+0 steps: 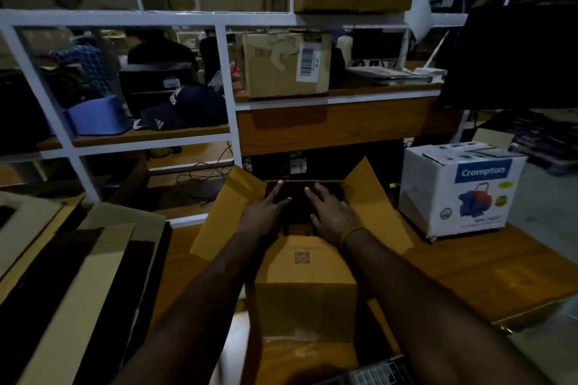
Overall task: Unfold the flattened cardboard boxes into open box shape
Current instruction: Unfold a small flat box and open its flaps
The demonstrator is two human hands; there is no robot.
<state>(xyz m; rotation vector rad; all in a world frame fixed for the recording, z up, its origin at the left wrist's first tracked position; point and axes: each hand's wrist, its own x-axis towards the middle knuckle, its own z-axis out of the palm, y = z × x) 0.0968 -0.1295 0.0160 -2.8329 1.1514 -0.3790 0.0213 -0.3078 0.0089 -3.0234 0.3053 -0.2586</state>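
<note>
Dim stockroom w/ shelves behind. Cardboard box (305, 284) stands mid-table, flaps splayed; left hand (266, 211) & right hand (331, 212), fingers straight, slightly apart, reach inside, prob. pressing bottom flaps flat, though interior's too dark. Flattened boxes (78, 275) wait left.

"Crompton" on white carton (463, 187) side.

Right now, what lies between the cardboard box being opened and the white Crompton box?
In the head view, only the brown box's own raised right flap and a bare strip of the wooden table separate it from the Crompton box.
</note>
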